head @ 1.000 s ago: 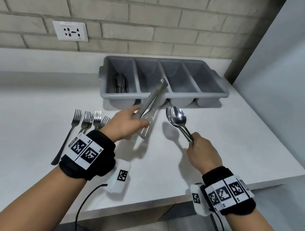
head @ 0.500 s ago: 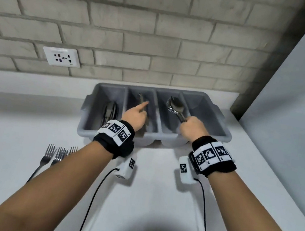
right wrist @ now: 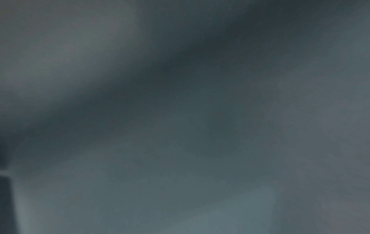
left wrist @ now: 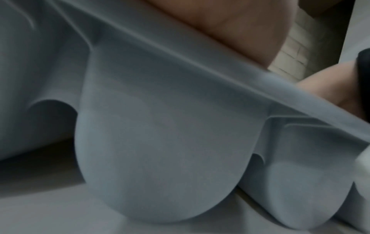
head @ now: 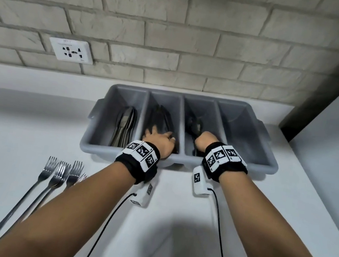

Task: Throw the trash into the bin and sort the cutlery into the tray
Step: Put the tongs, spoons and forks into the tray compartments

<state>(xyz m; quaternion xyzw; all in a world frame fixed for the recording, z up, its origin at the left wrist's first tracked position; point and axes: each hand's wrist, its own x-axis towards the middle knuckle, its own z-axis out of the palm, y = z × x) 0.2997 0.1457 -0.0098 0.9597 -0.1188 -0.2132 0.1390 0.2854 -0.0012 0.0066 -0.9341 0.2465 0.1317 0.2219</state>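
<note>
Even light overhead — wrist views blurred

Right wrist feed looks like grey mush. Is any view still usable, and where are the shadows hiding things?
Right wrist: only blurred grey, nothing readable. Left wrist: soft close-up of the tray outer wall. Head: sharp but wide-angle bent; tray compartments are dark, so the spoons by the right hand and the left hand fingers are hard to read.

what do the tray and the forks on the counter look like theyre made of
Tray: probably moulded plastic, matte grey, with rounded corners and no glare. Forks: likely polished steel, shiny silver with bright glints on the tines.
</note>
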